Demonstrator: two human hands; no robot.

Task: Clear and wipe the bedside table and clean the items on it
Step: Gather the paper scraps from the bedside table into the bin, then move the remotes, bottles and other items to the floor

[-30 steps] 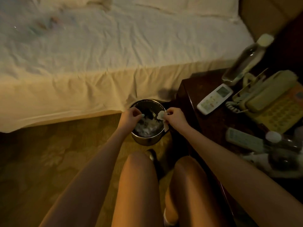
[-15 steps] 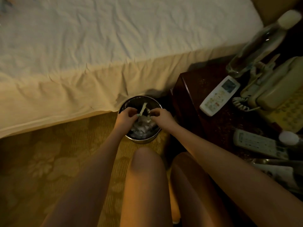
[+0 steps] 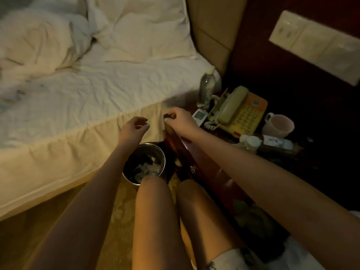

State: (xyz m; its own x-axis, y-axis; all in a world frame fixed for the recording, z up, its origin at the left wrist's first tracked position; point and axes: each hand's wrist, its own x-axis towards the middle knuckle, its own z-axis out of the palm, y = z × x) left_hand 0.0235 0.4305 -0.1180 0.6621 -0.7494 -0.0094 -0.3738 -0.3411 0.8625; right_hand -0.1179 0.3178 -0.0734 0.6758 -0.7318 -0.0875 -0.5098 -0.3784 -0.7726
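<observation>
Head view, dim warm light. Nearest: two bare knees, bent, over a yellow patterned carpet; both forearms reach forward past them.

Just beyond the left knee stands a round metal waste bin on the floor, between the bed and the table, with crumpled white tissue in its bottom.

Left hand hovers above the bin's far rim – fingers loosely curled, thumb apart from them, nothing in it. Right hand is at the near-left corner of the dark wooden bedside table, fingers curled in toward the thumb; whether they pinch anything or only touch the corner cannot be told.

Table top, near to far:
- a bottle of dark liquid with a white cap, lying on its side beside the right forearm
- a pink mug, upright, just behind it
- a beige and orange corded telephone, handset on its cradle
- a white remote with a small screen, partly hidden by the right hand, touching the phone's coiled cord
- a clear plastic bottle with a pale cap, upright at the far-left corner

Left of the table – a bed with a creased white sheet and white pillows. Behind: a padded tan headboard and a cream wall switch panel.
</observation>
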